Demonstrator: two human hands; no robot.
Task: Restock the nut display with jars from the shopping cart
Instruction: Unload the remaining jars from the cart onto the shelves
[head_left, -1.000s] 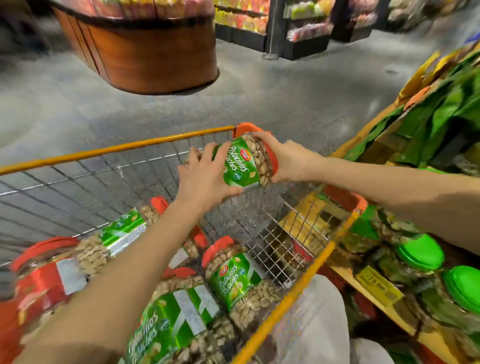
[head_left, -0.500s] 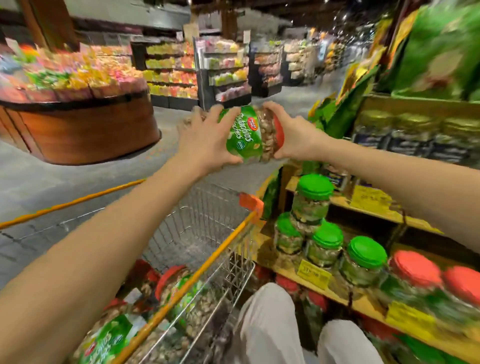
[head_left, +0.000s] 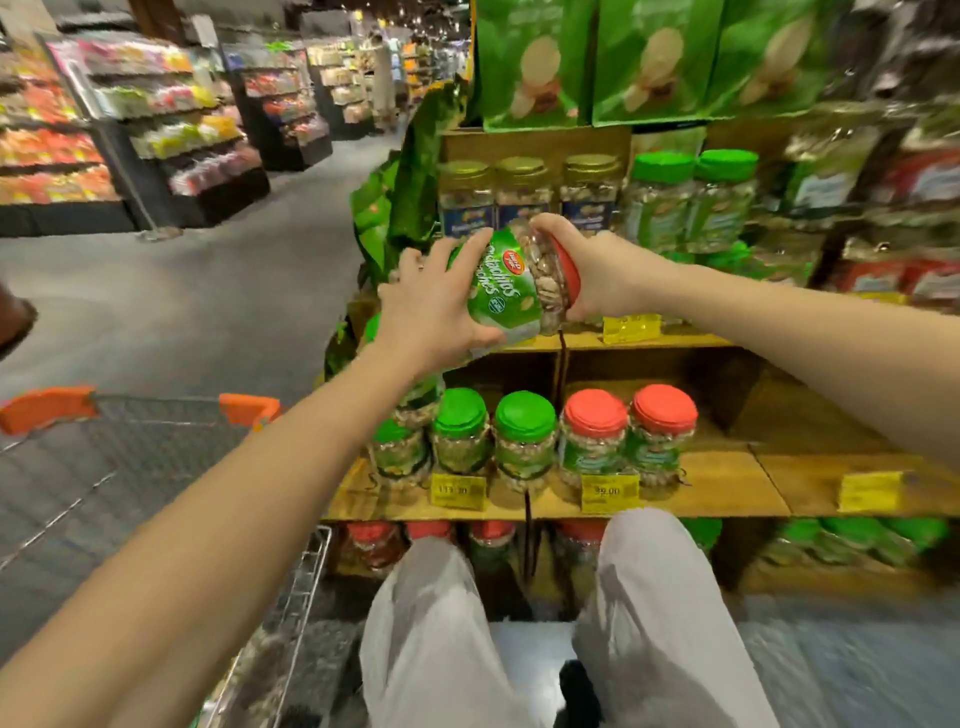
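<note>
- Head view, centre of the frame: a nut jar (head_left: 511, 283) is held on its side in the air, in front of the display's upper shelf edge, apart from every shelf and from the cart.
- The left hand (head_left: 431, 306) is wrapped around the labelled base end; the right hand (head_left: 597, 265) is closed over the red lid end. A two-handed hold is probably used to keep the bulky jar steady while it is turned upright.
- Pale in-shell nuts are seen through the jar's clear wall, filling it nearly to the lid.
- Lower centre: two red-lidded jars (head_left: 631, 441) are stood upright on the middle shelf (head_left: 727, 483), just beside the green-lidded jars (head_left: 493, 441); all are filled with nuts. Bare shelf is left at their right, so the matching lid colour suggests that spot as the likely destination.
- Lower left: the shopping cart (head_left: 248, 408) is parked beside the display; its contents cannot be made out here.
</note>
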